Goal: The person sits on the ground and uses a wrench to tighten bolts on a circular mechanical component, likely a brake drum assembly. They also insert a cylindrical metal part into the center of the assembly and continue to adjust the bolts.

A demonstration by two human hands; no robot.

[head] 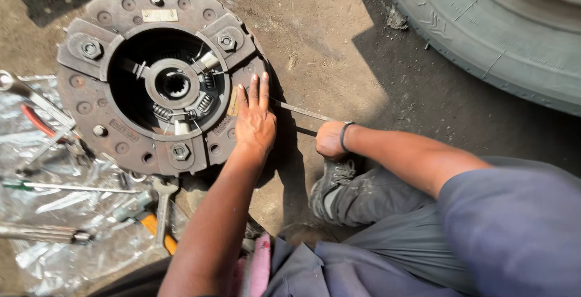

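A rusty round clutch pressure plate lies flat on the dirt floor, with bolts around its rim and a splined hub with springs at its centre. My left hand lies flat on the plate's right edge, fingers stretched out and pointing away from me. My right hand, a dark band on its wrist, is closed around a thin flat metal bar. The bar runs left towards the plate's right edge, just past my left hand's fingers; its tip is hidden there.
A crumpled plastic sheet at the left carries red-handled pliers, spanners, a screwdriver and an orange-handled tool. A large tyre fills the upper right. My bent knee in grey trousers is just below my right hand.
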